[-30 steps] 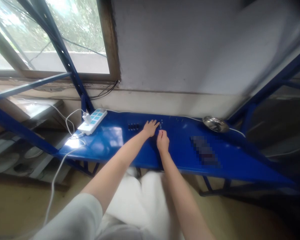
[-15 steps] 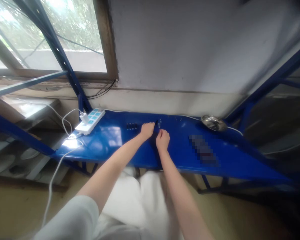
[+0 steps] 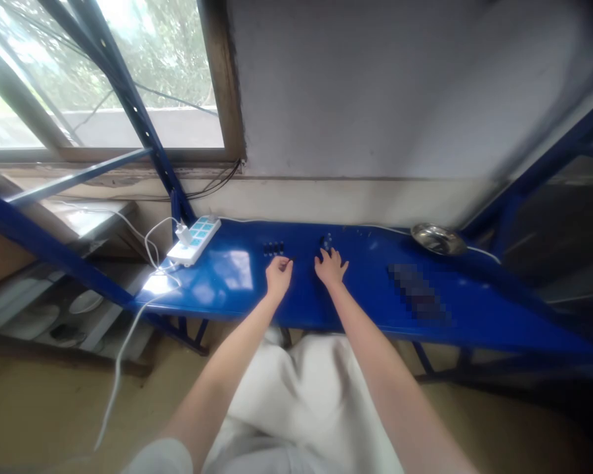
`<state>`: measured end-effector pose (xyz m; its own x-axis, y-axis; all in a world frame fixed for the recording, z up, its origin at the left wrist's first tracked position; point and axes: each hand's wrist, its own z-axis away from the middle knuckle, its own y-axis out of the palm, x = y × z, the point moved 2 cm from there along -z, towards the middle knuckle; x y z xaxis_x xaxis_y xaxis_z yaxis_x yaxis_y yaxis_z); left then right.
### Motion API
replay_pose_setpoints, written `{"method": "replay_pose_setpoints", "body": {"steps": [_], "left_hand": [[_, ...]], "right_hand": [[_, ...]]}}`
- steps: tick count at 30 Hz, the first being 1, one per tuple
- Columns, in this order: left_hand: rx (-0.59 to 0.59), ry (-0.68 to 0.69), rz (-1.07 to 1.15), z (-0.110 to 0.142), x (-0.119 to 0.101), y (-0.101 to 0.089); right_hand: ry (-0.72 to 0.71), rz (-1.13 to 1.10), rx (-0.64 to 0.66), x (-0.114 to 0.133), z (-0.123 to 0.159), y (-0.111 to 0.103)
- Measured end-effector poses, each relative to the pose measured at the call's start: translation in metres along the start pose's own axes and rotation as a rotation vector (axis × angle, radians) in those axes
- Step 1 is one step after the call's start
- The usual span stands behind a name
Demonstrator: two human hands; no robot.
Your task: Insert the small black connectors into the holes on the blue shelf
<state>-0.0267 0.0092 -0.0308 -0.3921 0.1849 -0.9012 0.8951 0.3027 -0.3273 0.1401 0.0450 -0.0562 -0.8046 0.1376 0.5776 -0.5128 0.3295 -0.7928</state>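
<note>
My left hand [image 3: 279, 275] is closed in a pinch just in front of a row of small dark cylinders [image 3: 273, 249] standing on the blue tabletop [image 3: 301, 306]. Something tiny and dark seems to show at its fingertips, too small to name. To the right, my right hand [image 3: 331, 268] has its fingers spread, low over the table. Its fingertips reach a small cluster of clear, shiny pieces [image 3: 329, 239], with a dark piece [image 3: 322, 241] beside them. Whether the fingers touch the pieces I cannot tell.
A white power strip [image 3: 194, 241] with a plugged-in charger and cables lies at the left end. At the back right sits a shiny metal bowl [image 3: 437, 239]. A blurred-out dark object [image 3: 419, 294] lies in front of it. Blue frame posts rise at both ends.
My left hand has drawn back from the clear pieces toward me and gone from spread to pinched. My right hand has opened from a closed grip and reaches toward the pieces.
</note>
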Motion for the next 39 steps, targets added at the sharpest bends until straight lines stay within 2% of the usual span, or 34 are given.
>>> {"method": "replay_pose_setpoints", "body": {"steps": [7, 13, 16, 20, 22, 27, 32, 39], "left_hand": [[0.038, 0.056, 0.041, 0.01, -0.003, -0.002], [-0.018, 0.051, 0.025, 0.01, -0.004, -0.004], [-0.047, 0.036, 0.03, 0.01, -0.003, -0.006], [-0.066, 0.039, 0.047, 0.009, 0.0, -0.007], [-0.071, 0.048, 0.062, 0.009, 0.001, -0.006], [-0.073, 0.018, 0.075, 0.007, 0.002, -0.005], [-0.074, 0.005, 0.091, 0.006, 0.004, -0.005], [-0.107, -0.006, 0.169, 0.005, 0.009, -0.005]], "right_hand": [[0.027, 0.046, 0.037, 0.0, -0.012, 0.003], [-0.003, 0.043, 0.035, 0.001, -0.009, 0.0], [-0.078, -0.01, -0.066, 0.002, -0.003, -0.005], [-0.211, -0.191, -0.244, 0.007, 0.011, -0.016], [-0.292, -0.261, -0.273, 0.012, 0.018, -0.02], [-0.5, -0.203, -0.118, 0.025, 0.029, -0.019], [-0.545, -0.153, -0.054, 0.028, 0.03, -0.017], [-0.562, -0.132, -0.075, 0.029, 0.033, -0.019]]}}
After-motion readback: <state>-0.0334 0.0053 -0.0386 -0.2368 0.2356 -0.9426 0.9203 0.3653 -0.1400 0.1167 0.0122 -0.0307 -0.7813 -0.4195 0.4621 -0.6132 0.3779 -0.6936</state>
